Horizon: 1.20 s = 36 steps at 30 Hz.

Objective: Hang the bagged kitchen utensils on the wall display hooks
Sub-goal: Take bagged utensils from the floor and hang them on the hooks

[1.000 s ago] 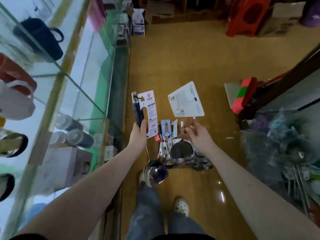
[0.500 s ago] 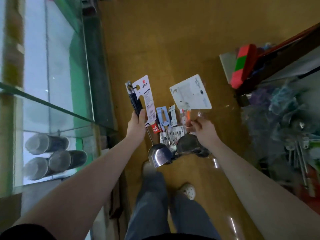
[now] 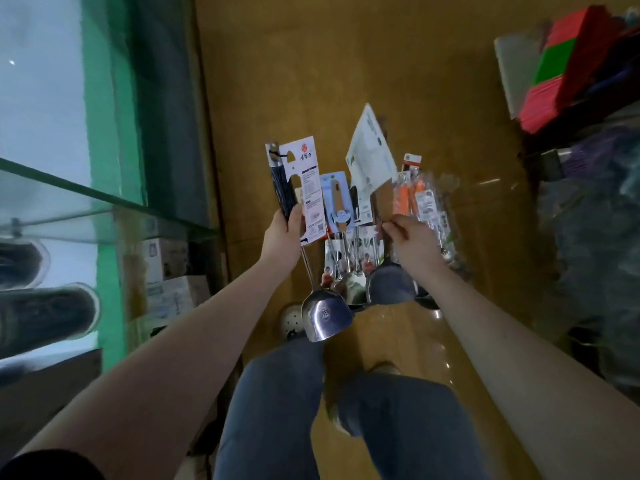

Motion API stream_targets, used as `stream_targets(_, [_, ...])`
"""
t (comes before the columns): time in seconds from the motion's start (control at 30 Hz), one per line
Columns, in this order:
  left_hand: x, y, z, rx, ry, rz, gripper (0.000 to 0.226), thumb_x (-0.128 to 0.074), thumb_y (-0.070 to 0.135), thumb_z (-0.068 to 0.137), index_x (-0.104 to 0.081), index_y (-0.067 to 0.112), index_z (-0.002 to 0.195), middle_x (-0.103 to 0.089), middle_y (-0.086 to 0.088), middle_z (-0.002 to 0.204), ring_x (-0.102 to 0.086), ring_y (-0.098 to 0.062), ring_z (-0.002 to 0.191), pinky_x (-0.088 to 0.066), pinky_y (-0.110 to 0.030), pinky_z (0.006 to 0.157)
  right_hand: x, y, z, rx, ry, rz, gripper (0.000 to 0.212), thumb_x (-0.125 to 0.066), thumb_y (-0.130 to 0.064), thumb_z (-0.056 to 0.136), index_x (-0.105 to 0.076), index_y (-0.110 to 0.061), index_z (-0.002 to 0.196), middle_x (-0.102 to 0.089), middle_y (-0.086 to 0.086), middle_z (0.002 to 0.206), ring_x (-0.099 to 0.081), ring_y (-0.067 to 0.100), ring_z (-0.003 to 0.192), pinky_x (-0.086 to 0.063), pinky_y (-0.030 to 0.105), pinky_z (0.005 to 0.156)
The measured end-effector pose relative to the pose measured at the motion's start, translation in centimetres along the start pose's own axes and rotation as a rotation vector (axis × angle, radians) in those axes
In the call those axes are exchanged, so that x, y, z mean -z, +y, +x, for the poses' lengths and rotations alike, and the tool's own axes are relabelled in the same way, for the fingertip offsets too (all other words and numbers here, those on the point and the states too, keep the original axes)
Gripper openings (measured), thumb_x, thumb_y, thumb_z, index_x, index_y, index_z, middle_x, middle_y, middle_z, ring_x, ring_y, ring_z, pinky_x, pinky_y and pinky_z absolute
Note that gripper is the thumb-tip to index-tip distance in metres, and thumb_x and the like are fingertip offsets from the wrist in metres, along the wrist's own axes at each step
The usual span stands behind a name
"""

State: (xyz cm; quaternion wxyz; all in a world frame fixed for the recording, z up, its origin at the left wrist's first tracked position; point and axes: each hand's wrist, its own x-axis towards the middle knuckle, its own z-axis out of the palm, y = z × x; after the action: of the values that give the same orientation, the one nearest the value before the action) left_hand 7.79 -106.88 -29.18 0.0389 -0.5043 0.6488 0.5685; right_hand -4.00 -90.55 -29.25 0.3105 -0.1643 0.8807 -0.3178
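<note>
Above the yellow floor (image 3: 311,81), beside the glass case (image 3: 104,202), no wall hook shows, so every pack is judged unhung. The right hand (image 3: 410,240) pinches a bundle of bagged utensils (image 3: 420,202). The left hand (image 3: 282,237) curls its fingers round 1 carded spatula (image 3: 308,188). Compared with 0.5 s ago, the bundle's white card (image 3: 370,161) has tilted edgeways.

One view only: head-worn, wide-angle. Aimed steeply down at the yellow floor (image 3: 346,81); wearer's knees (image 3: 277,403) at the bottom edge. Close range: forearms enter from both lower corners; left hand (image 3: 282,233) gripping a spatula (image 3: 327,318) and right hand (image 3: 412,240) pinching bagged utensils (image 3: 420,199) sit mid-frame, right of the glass case (image 3: 104,188). Case lines bow toward the frame edges; picture slightly blurred.
</note>
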Motion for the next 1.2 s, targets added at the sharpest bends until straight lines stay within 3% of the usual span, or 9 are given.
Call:
stream_targets(0.13, [-3.0, -4.2, 5.6, -0.072, 0.035, 0.065, 0.024, -0.032, 0.04, 0.102, -0.047, 0.024, 0.111, -0.059, 0.01, 0.092, -0.063, -0.013, 0.079, -0.058, -0.045, 0.076, -3.5, 4.6, 4.4, -0.001, 0.032, 0.037, 0.022, -0.047, -0.018, 0.099, -0.066, -0.014, 0.088, -0.061, -0.005, 0.076, -0.052, 0.011, 0.063, -0.037, 0.008, 0.052])
stream_targets(0.2, [-4.7, -6.1, 8.8, -0.112, 0.054, 0.108, 0.029, -0.033, 0.041, 0.102, -0.05, 0.018, 0.106, -0.059, 0.007, 0.083, -0.063, -0.016, 0.077, -0.057, -0.041, 0.069, -5.2, 6.9, 6.9, 0.002, 0.061, 0.034, 0.022, -0.048, -0.019, 0.099, -0.069, -0.01, 0.097, -0.067, 0.0, 0.083, -0.052, 0.007, 0.063, -0.036, 0.006, 0.052])
stream_targets(0.33, [-8.5, -9.5, 14.7, -0.218, 0.099, 0.158, 0.043, -0.034, 0.043, 0.101, -0.054, 0.004, 0.101, -0.06, -0.008, 0.078, -0.056, -0.025, 0.063, -0.051, -0.045, 0.059, -8.6, 11.5, 11.9, 0.008, 0.121, 0.08, 0.025, -0.05, -0.017, 0.098, -0.069, -0.002, 0.104, -0.069, 0.012, 0.094, -0.054, 0.012, 0.07, -0.038, 0.021, 0.067])
stream_targets(0.43, [-11.0, -11.3, 18.4, -0.254, 0.128, 0.147, 0.041, -0.033, 0.042, 0.101, -0.049, 0.005, 0.093, -0.053, -0.005, 0.07, -0.046, -0.017, 0.055, -0.04, -0.036, 0.051, -10.8, 14.4, 14.9, -0.037, 0.15, 0.158, 0.025, -0.049, -0.018, 0.099, -0.068, -0.003, 0.106, -0.067, 0.007, 0.084, -0.061, 0.022, 0.077, -0.051, 0.033, 0.078])
stream_targets(0.6, [-12.9, -13.1, 22.6, -0.253, 0.108, 0.112, 0.036, -0.032, 0.043, 0.101, -0.046, 0.01, 0.098, -0.052, -0.003, 0.073, -0.05, -0.013, 0.051, -0.04, -0.026, 0.046, -13.6, 17.0, 18.4, -0.117, 0.17, 0.268, 0.022, -0.048, -0.021, 0.099, -0.064, -0.015, 0.085, -0.064, -0.001, 0.072, -0.065, 0.022, 0.077, -0.054, 0.042, 0.083])
stream_targets(0.7, [-13.5, -13.0, 24.5, -0.182, 0.026, 0.148, 0.036, -0.048, 0.034, 0.098, -0.046, 0.001, 0.114, -0.053, -0.006, 0.079, -0.059, -0.023, 0.067, -0.056, -0.037, 0.065, -14.9, 17.6, 19.3, -0.115, 0.178, 0.288, 0.025, -0.047, -0.02, 0.099, -0.066, -0.008, 0.088, -0.063, 0.0, 0.07, -0.061, 0.018, 0.068, -0.054, 0.036, 0.069])
stream_targets(0.8, [-14.2, -13.6, 25.9, -0.076, -0.025, 0.156, 0.01, -0.054, 0.011, 0.092, -0.045, 0.016, 0.094, -0.05, -0.005, 0.085, -0.054, -0.024, 0.077, -0.052, -0.037, 0.072, -15.5, 17.7, 19.7, -0.126, 0.212, 0.242, 0.026, -0.047, -0.022, 0.099, -0.068, -0.008, 0.094, -0.063, -0.002, 0.068, -0.058, 0.011, 0.058, -0.048, 0.023, 0.053])
stream_targets(1.0, [-14.6, -14.9, 26.6, -0.099, -0.023, 0.125, 0.021, -0.052, 0.003, 0.089, -0.042, 0.012, 0.105, -0.06, -0.013, 0.103, -0.062, -0.033, 0.091, -0.054, -0.052, 0.081, -16.4, 18.7, 19.3, -0.237, 0.129, 0.309, 0.026, -0.047, -0.019, 0.099, -0.059, -0.012, 0.078, -0.067, 0.006, 0.072, -0.069, 0.028, 0.076, -0.057, 0.051, 0.075])
stream_targets(1.2, [-15.0, -15.3, 26.8, -0.036, -0.031, 0.087, 0.017, -0.05, 0.012, 0.094, -0.041, 0.018, 0.107, -0.057, -0.014, 0.11, -0.059, -0.037, 0.098, -0.053, -0.052, 0.085, -16.0, 18.3, 17.7, -0.141, 0.156, 0.314, 0.027, -0.043, -0.018, 0.1, -0.058, -0.015, 0.078, -0.064, 0.003, 0.069, -0.067, 0.03, 0.074, -0.057, 0.042, 0.067])
